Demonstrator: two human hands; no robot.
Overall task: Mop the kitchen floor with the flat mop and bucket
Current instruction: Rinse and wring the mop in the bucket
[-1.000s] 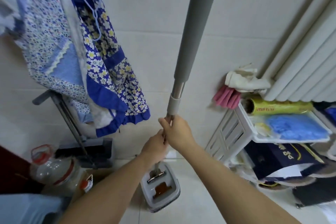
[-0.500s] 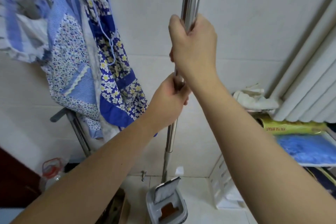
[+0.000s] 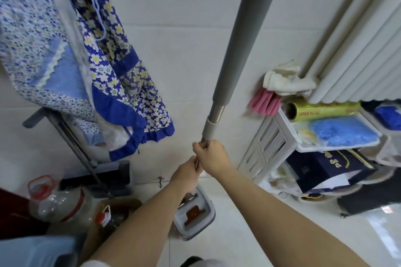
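Both hands sat stacked low on the mop handle: left hand gripped just beneath, right hand wrapped above. The pole ran down into the bucket on the floor. A crooked push there could've tipped it or jammed the head.
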